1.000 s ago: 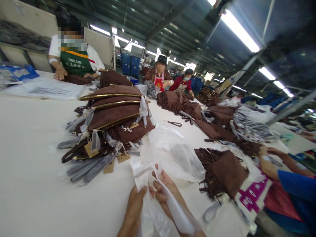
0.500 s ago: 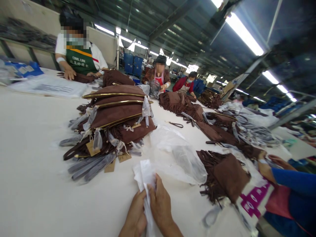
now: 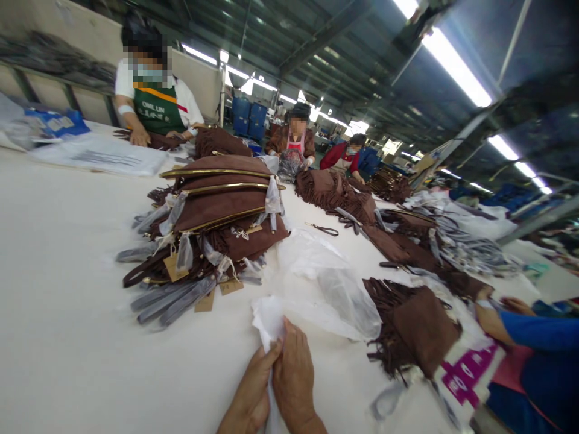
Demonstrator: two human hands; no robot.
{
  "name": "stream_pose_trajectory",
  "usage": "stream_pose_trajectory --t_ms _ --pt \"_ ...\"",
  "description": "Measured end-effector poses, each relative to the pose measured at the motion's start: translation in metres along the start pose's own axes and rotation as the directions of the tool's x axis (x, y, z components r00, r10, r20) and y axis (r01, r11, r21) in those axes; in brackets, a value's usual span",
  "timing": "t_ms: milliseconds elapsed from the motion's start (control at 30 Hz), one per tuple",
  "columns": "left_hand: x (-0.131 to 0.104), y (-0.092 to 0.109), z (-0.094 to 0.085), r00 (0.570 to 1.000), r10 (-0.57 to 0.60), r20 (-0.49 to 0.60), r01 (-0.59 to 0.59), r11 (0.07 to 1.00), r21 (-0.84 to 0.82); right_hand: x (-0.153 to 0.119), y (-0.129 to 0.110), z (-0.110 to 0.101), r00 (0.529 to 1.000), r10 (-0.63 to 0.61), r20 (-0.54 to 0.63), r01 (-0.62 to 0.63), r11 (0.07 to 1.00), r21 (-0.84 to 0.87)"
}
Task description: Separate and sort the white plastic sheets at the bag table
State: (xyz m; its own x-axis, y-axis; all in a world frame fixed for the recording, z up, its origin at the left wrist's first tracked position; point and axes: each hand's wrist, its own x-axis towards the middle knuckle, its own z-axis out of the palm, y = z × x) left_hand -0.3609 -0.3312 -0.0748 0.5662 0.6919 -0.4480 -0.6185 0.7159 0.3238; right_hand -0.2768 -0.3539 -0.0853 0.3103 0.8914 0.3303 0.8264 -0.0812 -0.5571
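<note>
Low in the centre, my left hand [image 3: 253, 386] and my right hand [image 3: 294, 371] are pressed together around a folded white sheet [image 3: 269, 319], paper or thin plastic. Its crumpled top sticks out above my fingers, and a narrow part hangs down between my palms. Both hands have their fingers closed on it. Just beyond lies clear plastic wrapping [image 3: 348, 301] on the white table [image 3: 67, 271]. A stack of brown bags [image 3: 221, 205] with gold zips, paper tags and wrapped straps stands to the left, past my hands.
A brown fringed bag [image 3: 420, 325] lies at the right, near a person's blue sleeve [image 3: 538, 328]. More brown bags [image 3: 335, 190] run along the table's far right. A person in a green apron [image 3: 156, 108] and two others work across the table. A thin strap [image 3: 323, 229] lies mid-table.
My hands have closed more tightly together, and the white sheet's top is now lower and more crumpled. The whole view has shifted slightly.
</note>
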Motion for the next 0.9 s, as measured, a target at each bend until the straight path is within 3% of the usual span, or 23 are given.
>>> stream_pose_trajectory --t_ms 233,300,367,467,567,667,767,833,900 --pt "-0.006 -0.002 0.006 0.996 -0.003 0.085 0.001 1.000 0.017 -0.003 0.003 -0.008 0.998 0.015 -0.063 -0.018 0.999 -0.037" --pt "-0.006 -0.002 0.006 0.996 -0.022 0.092 0.023 1.000 -0.003 -0.003 0.002 -0.010 0.993 0.090 -0.075 -0.090 0.996 0.000" --pt "-0.004 -0.002 0.004 0.996 -0.044 0.082 0.045 0.999 -0.017 -0.002 0.001 -0.011 0.969 0.245 -0.033 -0.240 0.965 0.108" --pt "-0.003 -0.001 0.001 0.994 -0.065 0.084 0.068 0.997 -0.034 0.001 0.005 -0.008 0.861 0.499 0.100 -0.502 0.799 0.333" --pt "-0.003 0.001 -0.001 0.985 -0.067 0.159 0.073 0.997 -0.037 0.004 0.016 -0.004 0.778 0.601 0.183 -0.611 0.656 0.442" --pt "-0.005 0.003 0.000 0.972 -0.078 0.222 0.083 0.996 -0.013 0.008 0.021 -0.007 0.729 0.584 0.357 -0.681 0.566 0.464" --pt "-0.009 0.004 0.002 0.966 -0.077 0.248 0.076 0.997 0.013 0.010 0.013 -0.021 0.655 0.468 0.594 -0.755 0.365 0.545" --pt "-0.011 0.005 0.003 0.967 -0.063 0.247 0.061 0.998 0.015 0.012 0.003 -0.030 0.616 0.385 0.687 -0.785 0.228 0.576" --pt "-0.013 0.005 0.006 0.974 -0.051 0.220 0.048 0.999 0.017 0.013 -0.007 -0.036 0.589 0.347 0.730 -0.802 0.148 0.578"
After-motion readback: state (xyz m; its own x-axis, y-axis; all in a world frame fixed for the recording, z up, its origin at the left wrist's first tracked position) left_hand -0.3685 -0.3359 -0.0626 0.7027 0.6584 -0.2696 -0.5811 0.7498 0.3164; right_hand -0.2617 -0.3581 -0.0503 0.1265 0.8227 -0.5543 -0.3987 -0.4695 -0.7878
